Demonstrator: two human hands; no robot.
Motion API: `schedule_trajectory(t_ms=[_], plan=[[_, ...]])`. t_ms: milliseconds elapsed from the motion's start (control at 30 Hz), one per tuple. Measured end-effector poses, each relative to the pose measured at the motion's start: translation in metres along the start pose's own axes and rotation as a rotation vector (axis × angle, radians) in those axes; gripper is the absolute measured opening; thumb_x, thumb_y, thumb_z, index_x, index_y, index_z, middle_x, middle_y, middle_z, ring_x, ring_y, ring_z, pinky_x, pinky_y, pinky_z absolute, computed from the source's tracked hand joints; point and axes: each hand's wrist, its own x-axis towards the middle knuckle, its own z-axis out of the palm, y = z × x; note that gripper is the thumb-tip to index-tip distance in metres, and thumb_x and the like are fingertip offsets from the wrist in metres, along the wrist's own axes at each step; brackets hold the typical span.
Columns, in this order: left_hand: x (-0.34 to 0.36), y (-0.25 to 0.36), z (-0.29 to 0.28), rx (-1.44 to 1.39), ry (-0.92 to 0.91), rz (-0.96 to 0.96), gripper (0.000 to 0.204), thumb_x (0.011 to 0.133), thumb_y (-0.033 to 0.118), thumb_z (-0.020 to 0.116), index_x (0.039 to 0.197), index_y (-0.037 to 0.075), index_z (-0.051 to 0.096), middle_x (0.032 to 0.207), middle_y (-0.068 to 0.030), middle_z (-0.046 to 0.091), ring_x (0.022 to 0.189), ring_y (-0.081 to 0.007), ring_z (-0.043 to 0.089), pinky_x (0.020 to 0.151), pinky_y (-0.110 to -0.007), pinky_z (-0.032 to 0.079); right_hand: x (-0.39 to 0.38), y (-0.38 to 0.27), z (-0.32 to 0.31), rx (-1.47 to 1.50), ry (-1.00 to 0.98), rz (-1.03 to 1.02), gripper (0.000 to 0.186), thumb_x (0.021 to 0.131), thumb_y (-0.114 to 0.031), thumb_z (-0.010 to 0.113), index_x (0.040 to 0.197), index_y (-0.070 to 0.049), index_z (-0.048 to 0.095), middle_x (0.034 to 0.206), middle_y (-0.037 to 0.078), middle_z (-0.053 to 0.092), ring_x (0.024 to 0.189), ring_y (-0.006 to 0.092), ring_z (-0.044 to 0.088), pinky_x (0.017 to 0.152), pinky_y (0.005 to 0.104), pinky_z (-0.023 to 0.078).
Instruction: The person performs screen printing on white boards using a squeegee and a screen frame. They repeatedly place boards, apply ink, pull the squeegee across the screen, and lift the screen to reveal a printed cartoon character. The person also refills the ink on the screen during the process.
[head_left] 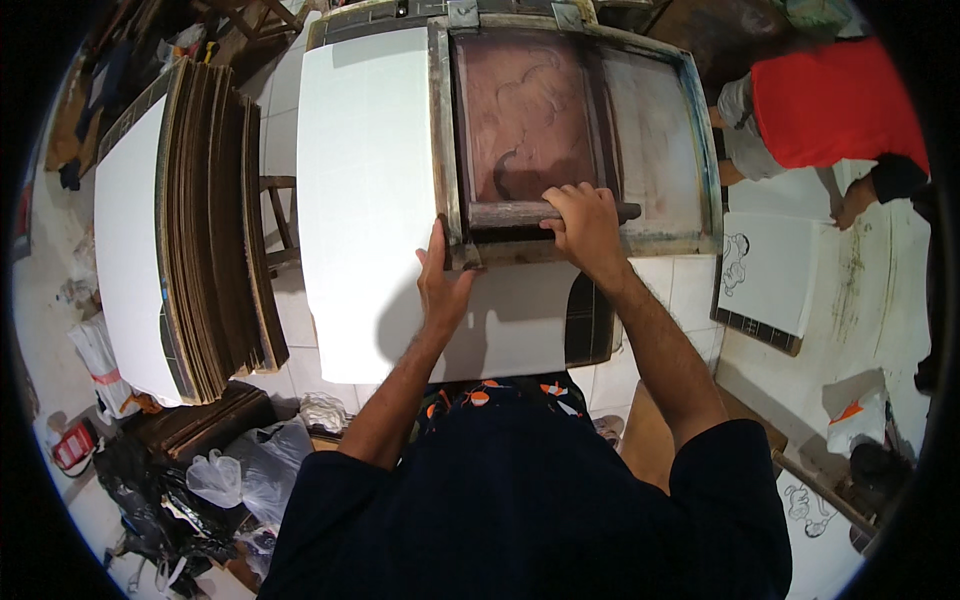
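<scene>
A wooden screen-printing frame (445,120) with a reddish-brown mesh lies over a white sheet (365,200) on a board. Across the near end of the mesh lies a squeegee (510,214) with a worn wooden handle. My right hand (585,230) is closed over the right part of that handle. At the frame's near left corner rests my left hand (442,288), its fingers stretched out and apart against the wood, over the sheet. Dark ink streaks mark the mesh. The squeegee's blade edge is hidden beneath its handle.
To the left stands a thick stack of boards (210,230) beside a white sheet (130,250). Plastic bags (250,470) lie at lower left. Two metal hinge clamps (463,14) hold the frame's far edge. At right, a person in a red shirt (835,100) reaches toward a printed sheet (775,265).
</scene>
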Motion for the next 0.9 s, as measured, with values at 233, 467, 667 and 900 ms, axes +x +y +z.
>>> schedule_trajectory(t_ms=[233, 467, 667, 900], plan=[[-0.001, 0.005, -0.006, -0.011, -0.06, -0.033, 0.103, 0.079, -0.005, 0.08, 0.166, 0.005, 0.027, 0.161, -0.0185, 0.048, 0.146, -0.0352, 0.051, 0.127, -0.067, 0.009, 0.156, 0.087, 0.023, -0.1, 0.16, -0.136, 0.025, 0.084, -0.02, 0.079, 0.106, -0.013, 0.067, 0.098, 0.009, 0.069, 0.1, 0.0327, 0.064, 0.086, 0.0503, 0.043], [-0.003, 0.008, -0.008, 0.005, -0.075, -0.059, 0.101, 0.08, -0.008, 0.08, 0.165, 0.003, 0.027, 0.161, -0.0195, 0.049, 0.145, -0.0349, 0.052, 0.128, -0.065, 0.012, 0.294, 0.141, 0.031, -0.177, 0.155, -0.035, 0.041, 0.085, -0.027, 0.081, 0.124, -0.015, 0.072, 0.111, 0.009, 0.076, 0.107, 0.033, 0.067, 0.094, 0.0515, 0.045], [-0.004, 0.004, -0.008, -0.003, -0.063, -0.012, 0.101, 0.08, -0.009, 0.078, 0.166, 0.004, 0.028, 0.162, -0.0206, 0.047, 0.148, -0.0347, 0.049, 0.128, -0.065, 0.014, 0.155, 0.078, 0.031, -0.138, 0.176, -0.014, 0.027, 0.08, -0.013, 0.083, 0.104, -0.016, 0.07, 0.102, 0.004, 0.067, 0.104, 0.0302, 0.061, 0.09, 0.0483, 0.045], [0.001, 0.008, -0.008, 0.021, -0.052, 0.012, 0.097, 0.078, -0.011, 0.078, 0.164, 0.003, 0.033, 0.161, -0.0235, 0.047, 0.148, -0.0402, 0.047, 0.126, -0.062, 0.026, -0.046, -0.027, -0.002, -0.081, 0.016, 0.097, 0.05, 0.069, -0.003, 0.08, 0.116, -0.016, 0.07, 0.114, 0.002, 0.067, 0.112, 0.0264, 0.06, 0.101, 0.0468, 0.04]])
